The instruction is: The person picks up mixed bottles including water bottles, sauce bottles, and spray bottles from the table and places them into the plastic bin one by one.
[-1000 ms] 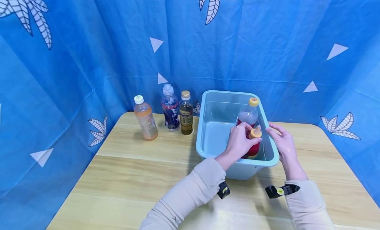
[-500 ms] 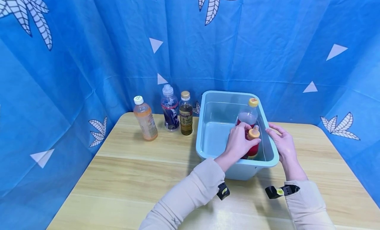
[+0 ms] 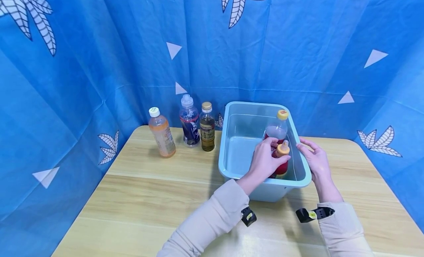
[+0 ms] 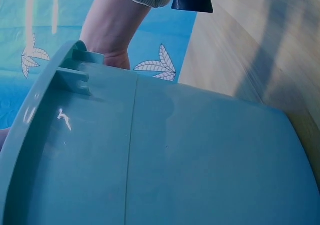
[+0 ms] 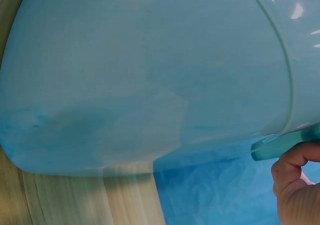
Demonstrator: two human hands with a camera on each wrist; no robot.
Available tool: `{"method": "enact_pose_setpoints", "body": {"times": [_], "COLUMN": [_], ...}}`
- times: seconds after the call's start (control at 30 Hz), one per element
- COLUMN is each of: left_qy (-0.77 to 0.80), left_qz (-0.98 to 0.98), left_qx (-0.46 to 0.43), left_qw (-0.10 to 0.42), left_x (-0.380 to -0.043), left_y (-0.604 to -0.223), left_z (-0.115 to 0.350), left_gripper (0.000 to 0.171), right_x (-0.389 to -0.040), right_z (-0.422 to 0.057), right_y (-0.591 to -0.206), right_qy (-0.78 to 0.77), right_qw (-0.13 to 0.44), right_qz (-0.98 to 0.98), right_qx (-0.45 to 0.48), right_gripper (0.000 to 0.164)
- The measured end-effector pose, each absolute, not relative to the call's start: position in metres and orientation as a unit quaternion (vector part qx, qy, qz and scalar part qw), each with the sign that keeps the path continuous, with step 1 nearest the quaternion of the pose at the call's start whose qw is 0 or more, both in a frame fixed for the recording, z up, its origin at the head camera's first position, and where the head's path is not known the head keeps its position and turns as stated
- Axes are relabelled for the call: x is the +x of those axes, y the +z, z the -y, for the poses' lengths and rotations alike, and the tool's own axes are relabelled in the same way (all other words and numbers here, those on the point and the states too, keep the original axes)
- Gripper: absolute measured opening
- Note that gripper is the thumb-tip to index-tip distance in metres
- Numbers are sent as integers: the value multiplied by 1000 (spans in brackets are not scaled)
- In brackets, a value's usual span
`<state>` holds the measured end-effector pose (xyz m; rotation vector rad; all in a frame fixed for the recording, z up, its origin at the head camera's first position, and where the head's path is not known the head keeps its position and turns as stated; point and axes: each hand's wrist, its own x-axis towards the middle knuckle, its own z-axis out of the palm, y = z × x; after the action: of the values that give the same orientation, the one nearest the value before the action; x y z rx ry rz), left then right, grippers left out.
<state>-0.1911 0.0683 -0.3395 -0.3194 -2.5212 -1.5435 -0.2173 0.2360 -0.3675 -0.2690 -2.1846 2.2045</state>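
Note:
In the head view, a light blue plastic basin (image 3: pixel 228 172) stands on the table. My left hand (image 3: pixel 263 159) reaches over its near rim and curls thumb and fingers around the neck of a red bottle with an orange cap (image 3: pixel 283 150). That bottle stands inside at the right wall. Behind it is a larger bottle with a yellow cap (image 3: pixel 278 129), its lower part hidden. My right hand (image 3: pixel 314 159) grips the basin's right rim, and its curled fingers (image 5: pixel 295 170) show below the rim in the right wrist view. The left wrist view mostly shows the basin's outer wall (image 4: pixel 190 155).
Left of the basin stand an orange drink bottle with a white cap (image 3: pixel 163 136), a dark-labelled bottle with a clear cap (image 3: pixel 190 126) and an amber bottle with a gold cap (image 3: pixel 207 130). A blue patterned curtain (image 3: pixel 139 58) hangs behind the wooden table (image 3: pixel 132 205).
The orange-capped bottle has moved slightly down and left in the basin with my left hand. Most recently the left fingers have shifted a little left of the cap. The right hand stays on the rim.

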Motion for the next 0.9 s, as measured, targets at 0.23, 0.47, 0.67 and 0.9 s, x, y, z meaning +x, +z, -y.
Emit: {"method": "enact_pose_setpoints", "body": {"times": [0.23,0.47,0.67,0.9], "left_qy": [-533,-551,-569,-594], "left_qz": [833,821,807,789], "left_qx": [-118,-122,-130,-131], "left_qw": [86,82,87,80], "left_x": [-188,-184,-182,-179], "left_y": [-342,-342,-343,-342], "left_z": [-65,-56,-47,-38], "left_gripper": [49,50,46,42], "right_x": [-217,-218,-217,-216], "right_z": [-237,-237,-235,-234], "right_y": [-368,-366,-366,-366], "right_qy": [710,705,697,703], "right_qw": [6,4,13,17], "right_qz": [699,702,711,705], "right_qx": [-85,-96,-94,-93], "right_gripper": [37,49,48,42]}}
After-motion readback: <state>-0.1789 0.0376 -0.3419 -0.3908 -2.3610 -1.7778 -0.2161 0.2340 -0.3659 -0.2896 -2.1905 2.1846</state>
